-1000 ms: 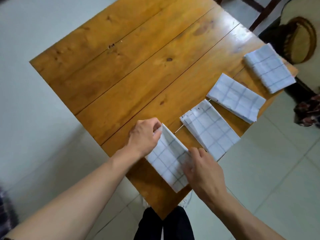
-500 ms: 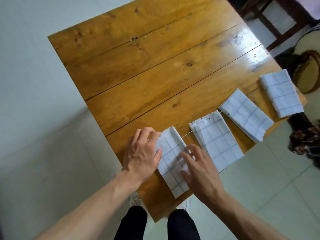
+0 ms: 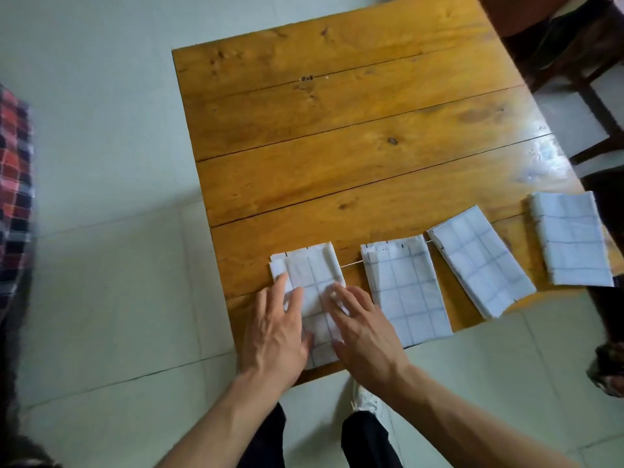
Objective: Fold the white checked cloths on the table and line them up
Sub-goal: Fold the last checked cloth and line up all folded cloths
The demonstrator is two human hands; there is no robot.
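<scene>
Several folded white checked cloths lie in a row along the near edge of the wooden table (image 3: 337, 157). The leftmost cloth (image 3: 312, 268) lies under both my hands. My left hand (image 3: 275, 329) rests flat on its left side with fingers spread. On its right side my right hand (image 3: 363, 332) presses flat, fingers apart. To the right lie a second cloth (image 3: 403, 288), a third, tilted cloth (image 3: 479, 261), and a fourth cloth (image 3: 570, 238) at the table's right edge. A thin thread runs between the first two cloths.
The table stands on a pale tiled floor (image 3: 101, 265). Dark wooden chair legs (image 3: 574, 79) are at the upper right. A red and dark checked fabric (image 3: 15, 184) sits at the left edge. My legs and a white shoe (image 3: 366, 400) show below the table.
Both hands have flattened onto the leftmost cloth, which now lies straight and in line with the second cloth. The view has swung so the table appears squarer.
</scene>
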